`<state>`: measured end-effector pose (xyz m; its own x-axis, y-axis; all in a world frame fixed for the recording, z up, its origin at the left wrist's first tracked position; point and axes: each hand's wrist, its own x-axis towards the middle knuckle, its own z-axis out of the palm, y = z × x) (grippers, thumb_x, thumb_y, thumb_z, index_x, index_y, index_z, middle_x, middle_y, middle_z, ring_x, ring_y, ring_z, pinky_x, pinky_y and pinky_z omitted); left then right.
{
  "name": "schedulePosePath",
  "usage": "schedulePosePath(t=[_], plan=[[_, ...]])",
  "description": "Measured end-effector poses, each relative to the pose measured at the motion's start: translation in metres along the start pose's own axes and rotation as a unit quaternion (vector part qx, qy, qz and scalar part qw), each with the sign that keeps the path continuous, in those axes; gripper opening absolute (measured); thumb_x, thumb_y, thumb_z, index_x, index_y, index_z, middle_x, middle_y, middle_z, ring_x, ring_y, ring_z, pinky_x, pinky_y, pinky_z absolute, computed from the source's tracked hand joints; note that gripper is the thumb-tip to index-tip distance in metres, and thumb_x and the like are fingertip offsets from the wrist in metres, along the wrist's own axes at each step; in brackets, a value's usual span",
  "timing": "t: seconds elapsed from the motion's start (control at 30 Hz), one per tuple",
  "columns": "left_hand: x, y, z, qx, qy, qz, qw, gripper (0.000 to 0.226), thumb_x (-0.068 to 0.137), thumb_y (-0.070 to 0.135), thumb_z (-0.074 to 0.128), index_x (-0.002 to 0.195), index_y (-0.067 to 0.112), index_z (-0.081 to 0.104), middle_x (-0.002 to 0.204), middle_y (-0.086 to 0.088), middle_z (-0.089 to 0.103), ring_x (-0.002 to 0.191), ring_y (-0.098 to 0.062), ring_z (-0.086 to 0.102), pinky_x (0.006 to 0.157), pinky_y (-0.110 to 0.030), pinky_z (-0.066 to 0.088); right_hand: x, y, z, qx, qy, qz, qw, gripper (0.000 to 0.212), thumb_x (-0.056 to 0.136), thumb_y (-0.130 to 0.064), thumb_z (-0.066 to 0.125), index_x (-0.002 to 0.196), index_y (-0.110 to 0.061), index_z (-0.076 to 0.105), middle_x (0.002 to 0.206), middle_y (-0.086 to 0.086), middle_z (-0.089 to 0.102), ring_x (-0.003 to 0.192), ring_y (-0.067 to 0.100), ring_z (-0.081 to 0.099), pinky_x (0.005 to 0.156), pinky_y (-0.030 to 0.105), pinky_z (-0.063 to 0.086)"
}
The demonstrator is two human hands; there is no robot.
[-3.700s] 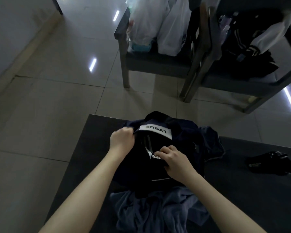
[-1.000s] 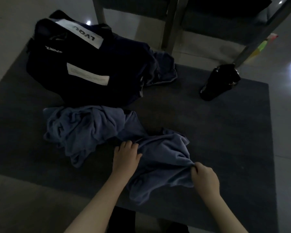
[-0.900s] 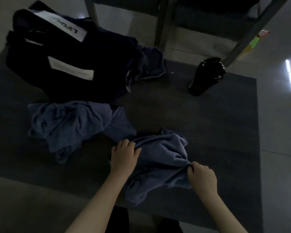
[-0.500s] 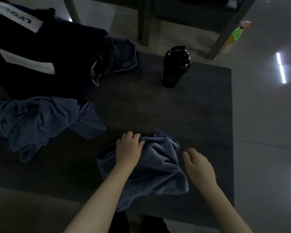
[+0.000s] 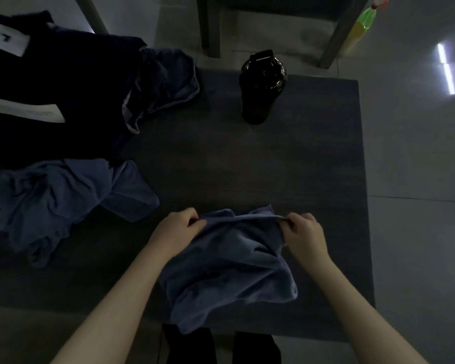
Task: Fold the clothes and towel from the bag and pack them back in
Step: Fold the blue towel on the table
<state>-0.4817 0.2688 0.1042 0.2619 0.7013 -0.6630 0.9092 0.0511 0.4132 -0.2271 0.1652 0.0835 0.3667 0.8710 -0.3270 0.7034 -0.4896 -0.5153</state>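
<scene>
Table (image 5: 247, 166): dark top that carries everything; the person stands at its near edge.
Bag (image 5: 63, 82): dark with white labels, slumped at the far left corner and well apart from the hands.
Shirt (image 5: 50, 200): a crumpled blue heap at the left, just in front of the bag and not yet folded.
Garment (image 5: 166, 80): a second blue piece, bunched against the bag's right side.
Towel (image 5: 229, 264): blue and rumpled, at the near middle between the two forearms. Its lowest corner seems to hang over the table's near edge.
Bottle (image 5: 262, 85): black, upright, at the far side and clear of the towel.
Left hand (image 5: 176, 229): at the towel's far left end.
Right hand (image 5: 304, 232): at its far right end, level with the left.
Key relation: the held far edge runs left to right between the hands — the rest of the cloth lies toward the person, so both hands are equally near.
Fingers (image 5: 192, 219): on each hand they are curled tight, thumb against forefinger, pinching that far edge; it is drawn fairly taut between them.
Next move: likely a lift and shake to flatten the towel before the first fold — a judgement only.
</scene>
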Motion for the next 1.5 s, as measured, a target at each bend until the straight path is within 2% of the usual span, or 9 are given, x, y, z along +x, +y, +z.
schedulePosePath(t=[0.3, 0.53, 0.7, 0.8, 0.93, 1.13, 1.23, 1.4, 1.5], plan=[[-0.003, -0.013, -0.033, 0.065, -0.006, -0.059, 0.996, 0.034, 0.094, 0.048, 0.047, 0.087, 0.018, 0.062, 0.087, -0.001, 0.063, 0.076, -0.015, 0.060, 0.072, -0.037, 0.052, 0.021, 0.005, -0.043, 0.237, -0.074, 0.199, 0.948, 0.038, 0.088, -0.029, 0.063, 0.064, 0.000, 0.059, 0.061, 0.009, 0.046, 0.059, 0.018, 0.043, 0.055, 0.031, 0.034], [0.005, 0.067, -0.018, -0.029, -0.024, 0.175, 0.984, 0.078, 0.079, 0.036, 0.073, 0.145, 0.031, 0.033, 0.143, 0.009, 0.044, 0.129, -0.011, 0.042, 0.109, -0.029, 0.034, 0.022, -0.051, -0.055, 0.183, -0.105, -0.008, 0.977, 0.051, 0.089, -0.033, 0.063, 0.048, -0.009, 0.042, 0.044, -0.004, 0.034, 0.043, 0.007, 0.032, 0.043, 0.023, 0.027], [0.016, 0.084, -0.006, -0.021, -0.050, 0.168, 0.984, 0.013, 0.089, 0.029, 0.062, 0.098, 0.023, 0.067, 0.093, 0.003, 0.065, 0.091, -0.017, 0.061, 0.083, -0.035, 0.049, 0.022, -0.050, -0.057, 0.140, -0.059, -0.080, 0.985, 0.049, 0.087, -0.038, 0.064, 0.049, -0.015, 0.041, 0.045, -0.005, 0.038, 0.043, 0.007, 0.034, 0.044, 0.028, 0.031], [0.014, 0.072, -0.018, -0.136, -0.025, 0.149, 0.979, 0.024, 0.091, 0.014, 0.057, 0.071, 0.027, 0.062, 0.075, 0.003, 0.062, 0.077, -0.014, 0.058, 0.073, -0.032, 0.045, 0.018, -0.035, -0.063, 0.081, -0.137, -0.069, 0.985, 0.027, 0.077, -0.045, 0.070, 0.070, -0.022, 0.058, 0.063, -0.006, 0.059, 0.057, 0.008, 0.056, 0.054, 0.027, 0.048], [0.012, 0.048, -0.042, -0.055, 0.003, 0.081, 0.995, 0.016, 0.093, 0.020, 0.054, 0.080, 0.018, 0.064, 0.083, -0.003, 0.063, 0.080, -0.018, 0.059, 0.070, -0.033, 0.045, 0.012, -0.030, -0.062, -0.049, -0.287, -0.061, 0.955, 0.009, 0.080, -0.032, 0.068, 0.080, -0.029, 0.059, 0.091, -0.002, 0.065, 0.080, 0.019, 0.062, 0.070, 0.035, 0.053], [0.005, 0.036, -0.045, 0.304, -0.065, -0.040, 0.950, 0.033, 0.093, 0.042, 0.048, 0.117, 0.019, 0.053, 0.122, -0.004, 0.054, 0.112, -0.026, 0.050, 0.097, -0.043, 0.040, 0.013, -0.043, -0.052, 0.008, 0.001, -0.109, 0.994, 0.016, 0.079, -0.011, 0.056, 0.092, -0.013, 0.064, 0.086, 0.001, 0.062, 0.083, 0.025, 0.059, 0.066, 0.033, 0.046], [0.006, 0.066, -0.023, 0.065, -0.041, 0.113, 0.991, 0.074, 0.080, 0.042, 0.070, 0.143, 0.027, 0.035, 0.138, 0.002, 0.046, 0.127, -0.022, 0.045, 0.103, -0.041, 0.040, 0.019, -0.061, -0.048, 0.066, 0.026, -0.188, 0.980, 0.028, 0.079, -0.021, 0.051, 0.097, -0.008, 0.068, 0.092, 0.006, 0.066, 0.084, 0.020, 0.060, 0.071, 0.029, 0.047], [0.021, 0.087, 0.005, -0.055, -0.004, 0.068, 0.996, 0.011, 0.090, 0.031, 0.056, 0.092, 0.022, 0.062, 0.087, 0.000, 0.064, 0.085, -0.019, 0.062, 0.073, -0.035, 0.049, 0.016, -0.048, -0.043, 0.064, 0.112, -0.105, 0.986, 0.041, 0.086, -0.014, 0.063, 0.125, -0.010, 0.055, 0.127, 0.007, 0.052, 0.112, 0.022, 0.052, 0.086, 0.027, 0.043], [0.023, 0.080, 0.003, -0.071, 0.074, 0.030, 0.994, 0.025, 0.096, 0.027, 0.046, 0.075, 0.017, 0.053, 0.076, -0.004, 0.058, 0.072, -0.021, 0.057, 0.059, -0.030, 0.040, 0.002, -0.015, -0.035, 0.008, 0.115, 0.109, 0.987, 0.044, 0.093, -0.030, 0.055, 0.130, -0.007, 0.045, 0.129, 0.013, 0.048, 0.113, 0.029, 0.050, 0.082, 0.035, 0.045]])
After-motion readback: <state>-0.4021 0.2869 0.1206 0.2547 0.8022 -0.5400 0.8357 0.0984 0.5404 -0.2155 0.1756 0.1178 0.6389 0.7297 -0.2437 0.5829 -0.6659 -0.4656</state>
